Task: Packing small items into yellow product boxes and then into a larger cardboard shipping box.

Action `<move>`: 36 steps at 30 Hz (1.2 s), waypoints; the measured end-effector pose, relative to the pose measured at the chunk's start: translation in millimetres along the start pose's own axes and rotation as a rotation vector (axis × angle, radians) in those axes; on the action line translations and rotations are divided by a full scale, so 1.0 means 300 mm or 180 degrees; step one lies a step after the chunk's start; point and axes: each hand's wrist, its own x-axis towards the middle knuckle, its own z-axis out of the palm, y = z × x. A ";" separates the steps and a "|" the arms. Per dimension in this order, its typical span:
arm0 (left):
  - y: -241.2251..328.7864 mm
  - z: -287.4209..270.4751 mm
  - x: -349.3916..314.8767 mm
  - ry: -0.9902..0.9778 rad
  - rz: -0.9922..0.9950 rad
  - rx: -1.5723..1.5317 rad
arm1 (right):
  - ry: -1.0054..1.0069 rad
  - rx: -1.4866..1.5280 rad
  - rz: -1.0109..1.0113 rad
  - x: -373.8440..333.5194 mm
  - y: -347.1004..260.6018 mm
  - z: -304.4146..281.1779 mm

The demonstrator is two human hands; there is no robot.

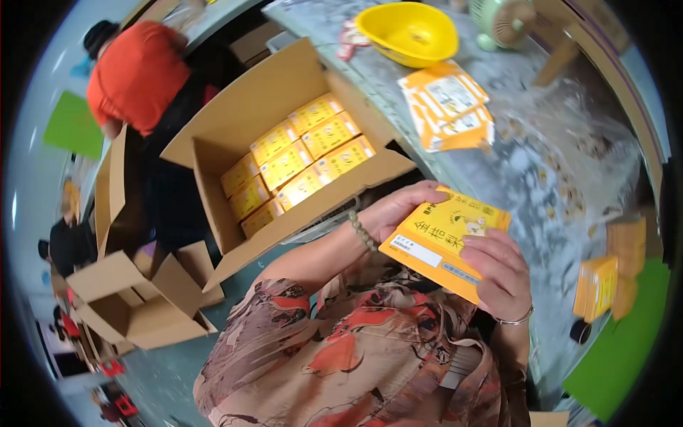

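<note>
Between my two hands is a yellow printed carton [442,238] with a white label strip, held tilted in front of my chest. My left hand [400,208], a beaded bracelet at its wrist, is closed on the carton's upper left edge. My right hand [502,276], wearing a thin bangle, grips the right side with its fingers curled over the printed face. Whether the carton is filled I cannot tell. To my left stands an open cardboard box [213,167] with rows of similar yellow cartons [286,162] packed inside.
The grey worktable [523,206] bears a yellow basin [409,32], flat yellow-and-white cartons [449,107], clear plastic sheeting [580,117], a green fan [501,21] and stacked yellow cartons [597,285] on the right. An empty cardboard box [153,313] and a person in orange [139,75] are leftward.
</note>
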 end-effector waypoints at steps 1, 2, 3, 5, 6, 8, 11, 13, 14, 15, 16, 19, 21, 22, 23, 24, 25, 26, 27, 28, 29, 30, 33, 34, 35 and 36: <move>0.044 0.010 -0.029 0.0081 0.0116 -0.0395 | -0.0326 -0.0353 0.0183 0.020 0.015 0.014; 0.082 -0.026 -0.062 0.0095 0.0292 -0.0505 | -0.0642 -0.0702 0.0344 0.047 0.022 0.030; 0.127 -0.071 -0.106 0.0247 0.0838 -0.0307 | -0.0580 -0.0591 0.0751 0.079 0.029 0.054; 0.226 -0.214 -0.195 0.0817 0.1587 0.0073 | -0.0214 -0.0375 0.1222 0.088 0.062 0.069; 0.268 -0.328 -0.274 0.1330 0.1846 0.0258 | 0.0196 -0.0110 0.1714 0.079 0.089 0.087; 0.346 -0.519 -0.403 0.1691 0.2252 -0.0003 | 0.0284 0.0035 0.2336 0.022 0.143 0.112; 0.397 -0.854 -0.582 0.3094 0.2924 -0.0299 | -0.0087 0.0278 0.3192 -0.145 0.214 0.150; 0.374 -1.111 -0.723 0.3614 0.3329 -0.0838 | -0.0177 0.0465 0.3559 -0.198 0.208 0.183; 0.350 -1.227 -0.806 0.3812 0.3498 -0.1265 | -0.0255 0.0696 0.3922 -0.214 0.197 0.203; 0.331 -1.311 -0.846 0.3928 0.3584 -0.1568 | -0.0271 0.0657 0.3956 -0.232 0.184 0.220; 0.311 -1.382 -0.870 0.4035 0.3645 -0.1875 | -0.0174 0.0689 0.4176 -0.249 0.168 0.233; 0.269 -1.552 -0.879 0.3733 0.3325 -0.1984 | 0.0061 0.0716 0.4656 -0.283 0.116 0.242; 0.256 -1.669 -0.907 0.3808 0.3276 -0.2031 | 0.0165 0.0843 0.4844 -0.299 0.090 0.248; 0.252 -1.730 -0.917 0.3909 0.3286 -0.2053 | 0.0168 0.0803 0.4881 -0.295 0.089 0.256; 0.252 -1.789 -0.893 0.3696 0.3619 -0.1918 | 0.0139 0.0659 0.4941 -0.295 0.079 0.255; 0.247 -1.841 -0.888 0.3650 0.3529 -0.1931 | 0.0119 0.0506 0.5006 -0.294 0.063 0.257; 0.224 -1.896 -0.869 0.4838 0.2741 0.0951 | 0.0169 0.0367 0.5077 -0.293 0.053 0.257; 0.209 -1.946 -0.840 0.5244 0.1598 0.3982 | 0.0049 0.0178 0.5053 -0.295 0.053 0.254; 0.214 -1.980 -0.807 0.5132 0.0983 0.4310 | -0.0059 -0.0070 0.5063 -0.294 0.053 0.242; 0.241 -2.063 -0.963 0.4222 0.1672 0.3454 | -0.0110 0.0047 0.4982 -0.264 0.088 0.271; 0.224 -2.122 -0.988 0.4674 0.1706 0.1896 | -0.0134 0.0026 0.4966 -0.242 0.127 0.300; 0.265 -2.155 -0.985 0.4823 0.1695 0.0362 | -0.0204 -0.0334 0.4695 -0.226 0.125 0.266; 0.357 -2.086 -0.921 0.4833 0.1356 -0.0690 | -0.0165 -0.0898 0.4615 -0.209 0.218 0.235; 0.358 -1.971 -0.816 0.4691 0.1271 -0.0649 | 0.0252 -0.0776 0.4688 -0.185 0.239 0.215; 0.382 -1.804 -0.726 0.5118 0.1371 0.0032 | 0.0702 -0.0598 0.4703 -0.173 0.267 0.182; 0.417 -1.614 -0.648 0.5512 0.1512 0.0756 | 0.0790 -0.0465 0.4661 -0.168 0.297 0.132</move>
